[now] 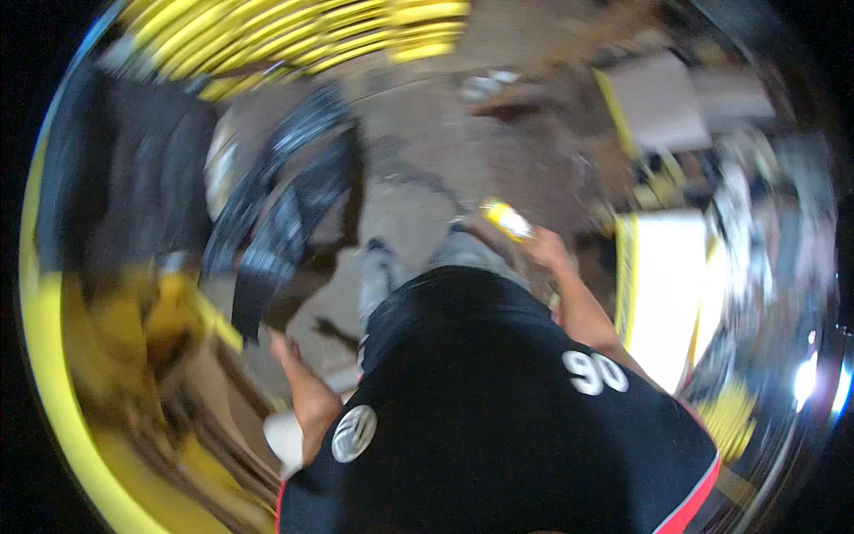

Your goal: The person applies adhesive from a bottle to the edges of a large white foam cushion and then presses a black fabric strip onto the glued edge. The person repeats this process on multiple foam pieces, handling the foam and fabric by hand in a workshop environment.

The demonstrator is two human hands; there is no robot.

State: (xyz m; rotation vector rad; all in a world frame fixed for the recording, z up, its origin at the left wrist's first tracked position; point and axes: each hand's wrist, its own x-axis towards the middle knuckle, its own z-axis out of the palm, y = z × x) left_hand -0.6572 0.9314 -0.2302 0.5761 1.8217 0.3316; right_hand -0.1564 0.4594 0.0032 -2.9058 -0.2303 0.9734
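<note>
My right hand (547, 248) is closed around one end of a small yellow-and-white container (507, 220), held out in front of my right leg. Motion blur hides whether it is a bottle or a can. My left hand (283, 347) hangs low at my left side, its fingers smeared. Just beyond those fingers is the lower end of shiny black plastic sheeting (276, 236). Whether the left hand touches it, I cannot tell.
Yellow slatted stacks (311, 36) stand at the far left. Dark bulky material (133, 178) and brown-yellow pieces (151, 356) line the left. On the right are a bright white panel with a yellow edge (663, 294), a pale box (663, 102) and clutter. Concrete floor (400, 133) lies ahead.
</note>
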